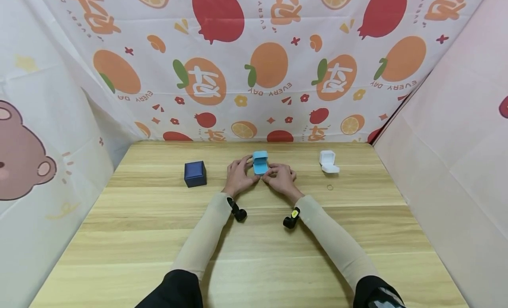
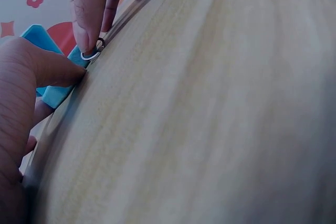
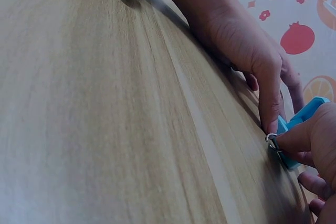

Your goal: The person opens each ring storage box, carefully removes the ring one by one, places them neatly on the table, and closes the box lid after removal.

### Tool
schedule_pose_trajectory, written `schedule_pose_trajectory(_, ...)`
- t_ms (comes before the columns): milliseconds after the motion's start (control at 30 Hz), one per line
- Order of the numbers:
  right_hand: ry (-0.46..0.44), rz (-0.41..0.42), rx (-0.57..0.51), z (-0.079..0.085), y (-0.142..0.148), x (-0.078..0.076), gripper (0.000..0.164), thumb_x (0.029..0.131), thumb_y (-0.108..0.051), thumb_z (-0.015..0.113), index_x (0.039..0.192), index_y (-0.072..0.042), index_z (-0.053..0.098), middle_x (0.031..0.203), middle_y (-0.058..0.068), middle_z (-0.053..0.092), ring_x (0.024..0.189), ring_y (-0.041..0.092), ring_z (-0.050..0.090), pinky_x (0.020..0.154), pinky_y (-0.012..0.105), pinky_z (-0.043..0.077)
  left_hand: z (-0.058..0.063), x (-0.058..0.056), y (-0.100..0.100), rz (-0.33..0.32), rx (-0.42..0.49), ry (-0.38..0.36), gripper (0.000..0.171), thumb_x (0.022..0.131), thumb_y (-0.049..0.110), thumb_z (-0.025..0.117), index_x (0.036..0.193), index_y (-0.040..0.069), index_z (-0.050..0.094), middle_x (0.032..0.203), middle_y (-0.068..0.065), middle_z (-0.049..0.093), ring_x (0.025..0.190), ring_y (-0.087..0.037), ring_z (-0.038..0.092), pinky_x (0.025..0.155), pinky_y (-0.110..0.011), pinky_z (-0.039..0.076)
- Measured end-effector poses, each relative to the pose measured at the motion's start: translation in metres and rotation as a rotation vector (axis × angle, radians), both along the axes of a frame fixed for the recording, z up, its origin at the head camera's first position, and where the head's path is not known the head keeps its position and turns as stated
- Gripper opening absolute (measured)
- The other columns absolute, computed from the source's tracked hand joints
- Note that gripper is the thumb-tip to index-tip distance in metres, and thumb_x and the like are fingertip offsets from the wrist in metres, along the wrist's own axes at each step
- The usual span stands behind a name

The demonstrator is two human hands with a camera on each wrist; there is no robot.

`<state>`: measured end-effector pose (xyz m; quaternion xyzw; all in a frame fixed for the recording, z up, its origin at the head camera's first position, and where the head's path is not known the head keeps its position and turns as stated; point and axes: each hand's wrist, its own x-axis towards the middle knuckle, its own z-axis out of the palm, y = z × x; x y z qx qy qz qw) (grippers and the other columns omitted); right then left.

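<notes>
A small light-blue ring box [image 1: 260, 163] stands with its lid raised on the wooden table. My left hand [image 1: 239, 177] grips it from the left side, thumb low at the front. In the left wrist view the thumb [image 2: 60, 69] lies against the blue box wall. From the right, my right hand [image 1: 282, 180] pinches a silver ring [image 3: 271, 140] between thumb and finger. That ring is right at the front edge of the blue box, close over the table; fingers hide part of it.
To the left sits a closed dark-blue box [image 1: 195, 174]. On the right a white ring box [image 1: 328, 162] has its lid up, with a thin gold-coloured ring [image 1: 330, 187] lying in front of it. A fruit-print cloth [image 1: 238, 78] hangs behind the wooden table [image 1: 254, 264].
</notes>
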<state>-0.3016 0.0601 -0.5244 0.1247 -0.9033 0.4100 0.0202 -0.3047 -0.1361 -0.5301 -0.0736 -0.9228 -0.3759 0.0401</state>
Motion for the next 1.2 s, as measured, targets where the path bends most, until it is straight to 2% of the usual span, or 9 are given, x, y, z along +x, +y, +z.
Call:
schedule_pose_trajectory(467, 0.01, 0.01, -0.02, -0.0013, 0.0013, -0.0008, 0.012, 0.088, -0.029, 0.079, 0.082, -0.019, 0.082, 0.142, 0.005, 0.064, 0.141, 0.038, 0.041, 0.113, 0.062, 0.011, 0.0027, 0.0, 0.0007, 0.005, -0.013, -0.011, 0.082, 0.085, 0.038, 0.079, 0.156, 0.029, 0.038, 0.144, 0.001, 0.064, 0.145, -0.031, 0.038, 0.124, -0.051, 0.015)
schedule_pose_trajectory(1200, 0.018, -0.01, -0.027, -0.0036, -0.0001, -0.0004, 0.01, 0.085, -0.027, 0.081, 0.082, -0.017, 0.081, 0.141, 0.004, 0.065, 0.14, 0.036, 0.042, 0.112, 0.061, 0.011, -0.0001, -0.0005, 0.0007, 0.007, -0.007, -0.003, 0.083, 0.084, 0.039, 0.08, 0.156, 0.028, 0.038, 0.143, 0.002, 0.064, 0.145, -0.031, 0.038, 0.124, -0.052, 0.015)
